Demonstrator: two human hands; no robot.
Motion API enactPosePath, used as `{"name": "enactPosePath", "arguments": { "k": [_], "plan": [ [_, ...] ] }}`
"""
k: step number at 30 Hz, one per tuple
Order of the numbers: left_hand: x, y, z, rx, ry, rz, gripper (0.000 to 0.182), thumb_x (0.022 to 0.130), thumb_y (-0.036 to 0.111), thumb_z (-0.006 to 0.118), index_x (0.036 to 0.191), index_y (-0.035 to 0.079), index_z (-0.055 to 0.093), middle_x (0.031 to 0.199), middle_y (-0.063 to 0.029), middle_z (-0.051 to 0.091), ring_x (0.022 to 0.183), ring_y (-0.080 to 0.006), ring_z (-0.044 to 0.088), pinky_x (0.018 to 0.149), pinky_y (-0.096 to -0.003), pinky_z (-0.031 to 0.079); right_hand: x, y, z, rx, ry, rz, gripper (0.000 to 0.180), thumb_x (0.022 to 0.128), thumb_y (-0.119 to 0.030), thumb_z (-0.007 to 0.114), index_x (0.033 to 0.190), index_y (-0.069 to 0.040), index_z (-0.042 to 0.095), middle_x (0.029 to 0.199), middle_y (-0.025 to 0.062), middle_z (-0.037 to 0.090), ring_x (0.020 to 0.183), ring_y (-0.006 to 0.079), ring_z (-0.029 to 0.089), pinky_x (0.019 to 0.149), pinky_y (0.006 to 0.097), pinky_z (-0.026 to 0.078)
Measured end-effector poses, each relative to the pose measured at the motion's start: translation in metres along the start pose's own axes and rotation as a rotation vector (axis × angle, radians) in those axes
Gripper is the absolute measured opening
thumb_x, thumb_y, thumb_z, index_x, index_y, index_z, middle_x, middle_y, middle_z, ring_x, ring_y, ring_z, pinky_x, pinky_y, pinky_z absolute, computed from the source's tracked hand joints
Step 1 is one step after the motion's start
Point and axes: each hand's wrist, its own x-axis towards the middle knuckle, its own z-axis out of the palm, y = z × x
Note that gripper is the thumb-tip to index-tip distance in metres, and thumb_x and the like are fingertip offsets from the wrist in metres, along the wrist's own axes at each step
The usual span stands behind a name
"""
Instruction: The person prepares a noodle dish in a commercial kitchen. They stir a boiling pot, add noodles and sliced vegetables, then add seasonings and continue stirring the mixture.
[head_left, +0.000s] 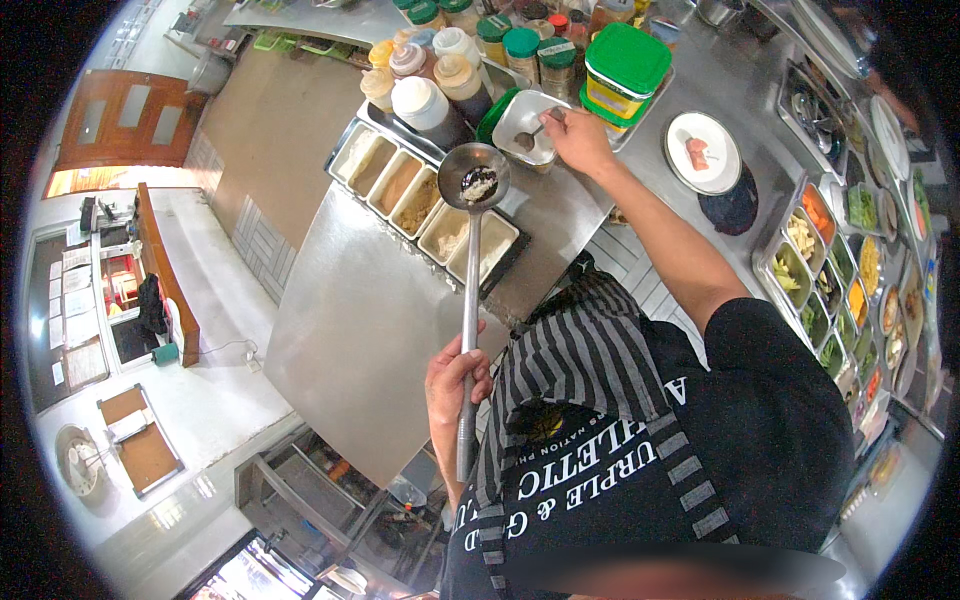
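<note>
My left hand (459, 375) is wrapped around the long metal handle of a wok ladle (472, 285). The ladle's round bowl hangs over the seasoning pans and holds dark liquid with a pale, grainy clump (480, 186). Between the fingers of my right hand (581, 141) is a small metal spoon (527, 139), its bowl lowered into an uncovered white plastic tub (517, 112). Pale contents show in the tub, but I cannot tell what they are. Below the ladle stand several rectangular pans (401, 180) of powders and granular seasonings.
Squeeze bottles (420, 101) and lidded spice jars (521, 51) crowd behind the pans. Green-lidded tubs (628, 60) are stacked to the right. Farther right are a white plate (703, 154) with pink pieces and pans of cut vegetables (801, 238). A steel counter (352, 315) extends left.
</note>
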Motion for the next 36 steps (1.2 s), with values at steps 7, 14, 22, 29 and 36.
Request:
{"name": "enactPosePath", "arguments": {
  "k": [7,14,22,29,36],
  "plan": [
    [-0.001,-0.003,0.008,0.062,0.041,0.023,0.052,0.093,0.008,0.049,0.144,-0.005,0.047,0.069,-0.0038,0.047,0.044,-0.0101,0.041,0.044,-0.0228,0.033,-0.003,0.019,-0.011,0.225,-0.012,0.373,0.041,0.098,-0.043,0.056,0.086,-0.010,0.077,0.085,0.0185,0.074,0.081,0.0351,0.071,0.078,0.0432,0.053],
    [0.000,0.000,0.009,0.051,0.050,0.006,0.052,0.092,0.010,0.052,0.142,-0.004,0.050,0.069,-0.0043,0.047,0.044,-0.0100,0.039,0.045,-0.0230,0.034,0.000,0.006,-0.036,0.447,0.099,0.417,0.035,0.098,-0.036,0.060,0.093,-0.006,0.077,0.083,0.0096,0.075,0.076,0.0214,0.069,0.075,0.0349,0.052],
    [0.001,-0.001,0.004,0.044,0.011,0.006,0.053,0.091,0.010,0.054,0.142,-0.003,0.049,0.070,-0.0048,0.048,0.043,-0.0107,0.039,0.046,-0.0242,0.035,-0.024,-0.063,-0.055,0.744,0.039,0.246,0.026,0.102,-0.025,0.061,0.107,-0.002,0.072,0.096,0.0042,0.074,0.087,0.0106,0.065,0.079,0.0290,0.050],
    [0.002,-0.003,-0.002,0.007,-0.021,0.023,0.054,0.093,0.009,0.052,0.145,-0.003,0.046,0.070,-0.0042,0.046,0.041,-0.0115,0.040,0.046,-0.0253,0.036,-0.060,-0.081,-0.044,0.368,0.011,-0.339,0.021,0.100,-0.023,0.062,0.108,-0.007,0.074,0.102,0.0128,0.074,0.085,0.0294,0.069,0.083,0.0372,0.054],
    [-0.009,-0.010,-0.011,-0.112,0.009,0.078,0.055,0.093,0.008,0.051,0.146,-0.005,0.043,0.069,-0.0036,0.046,0.041,-0.0113,0.041,0.044,-0.0252,0.035,-0.041,-0.071,-0.028,0.930,0.178,0.153,0.031,0.103,-0.032,0.058,0.102,-0.004,0.073,0.084,0.0025,0.072,0.072,0.0089,0.060,0.068,0.0282,0.050]
  ]
}}
